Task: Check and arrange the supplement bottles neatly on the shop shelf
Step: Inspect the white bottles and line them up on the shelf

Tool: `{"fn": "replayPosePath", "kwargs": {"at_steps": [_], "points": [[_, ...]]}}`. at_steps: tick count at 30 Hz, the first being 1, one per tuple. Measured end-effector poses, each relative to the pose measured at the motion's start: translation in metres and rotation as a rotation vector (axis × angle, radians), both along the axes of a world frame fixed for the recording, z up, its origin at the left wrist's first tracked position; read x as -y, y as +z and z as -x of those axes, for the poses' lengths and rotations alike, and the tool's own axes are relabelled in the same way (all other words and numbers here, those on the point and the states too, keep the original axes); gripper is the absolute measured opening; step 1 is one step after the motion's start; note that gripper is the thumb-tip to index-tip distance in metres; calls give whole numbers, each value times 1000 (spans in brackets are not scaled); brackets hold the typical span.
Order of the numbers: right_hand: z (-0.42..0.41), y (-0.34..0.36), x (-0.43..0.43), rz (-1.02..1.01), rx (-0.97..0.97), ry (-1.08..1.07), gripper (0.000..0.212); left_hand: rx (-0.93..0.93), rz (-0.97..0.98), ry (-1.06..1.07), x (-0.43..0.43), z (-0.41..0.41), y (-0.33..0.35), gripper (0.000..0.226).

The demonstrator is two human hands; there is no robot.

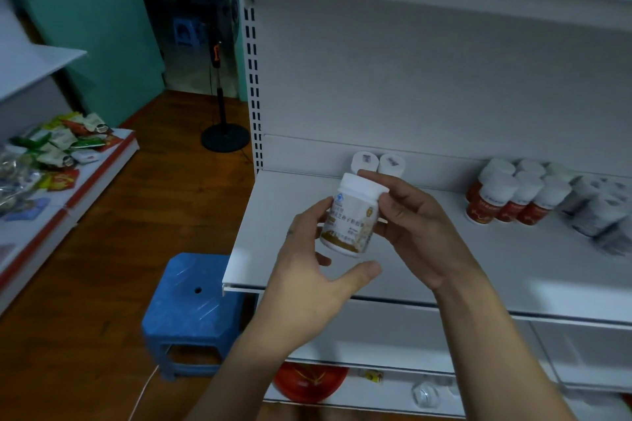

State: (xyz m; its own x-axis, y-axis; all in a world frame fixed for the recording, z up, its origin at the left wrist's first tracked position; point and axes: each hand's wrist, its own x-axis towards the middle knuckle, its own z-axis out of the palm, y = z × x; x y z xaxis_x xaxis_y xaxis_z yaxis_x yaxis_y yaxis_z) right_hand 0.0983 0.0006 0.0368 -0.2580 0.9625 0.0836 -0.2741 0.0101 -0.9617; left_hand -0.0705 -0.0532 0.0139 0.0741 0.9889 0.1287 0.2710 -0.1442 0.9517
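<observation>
White metal shelf over a brown wooden floor, with a blue plastic stool beside its left end and a teal wall beyond. Above the shelf's front left part, a supplement bottle is held nearly upright, cap up and tipped slightly right, label facing the camera. The left hand curls round its base; the right hand pinches its cap.

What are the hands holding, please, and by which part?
A white supplement bottle: the right hand grips its cap, the left hand holds its labelled side.
</observation>
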Motion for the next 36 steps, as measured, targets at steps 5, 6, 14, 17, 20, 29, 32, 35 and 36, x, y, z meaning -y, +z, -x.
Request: {"fn": "replayPosePath", "kwargs": {"at_steps": [5,6,14,17,20,29,32,35,36], "points": [[0,0,0,36,57,-93,68,-71,-34,20,-5,-9,2,84],[0,0,0,38,58,-102,69,-76,-39,32,-6,-11,2,82],[-7,-4,3,41,15,-85,59,17,-20,54,-4,-13,-2,70],[-11,-3,3,32,1,-23,54,23,-7,28,-1,-12,1,64],[-12,-1,2,16,-16,35,52,38,-25,-18,2,-15,6,48],[-9,5,-1,52,-13,22,57,-3,-53,93,1,-19,4,66],[-10,8,-1,84,32,-14,36,-15,-81,143,-2,-20,0,72],[-11,9,-1,87,65,-30,31,4,-77,156,-1,-21,-2,73],[-11,8,-1,85,73,-38,30,15,-70,159,0,-22,-2,73]]}}
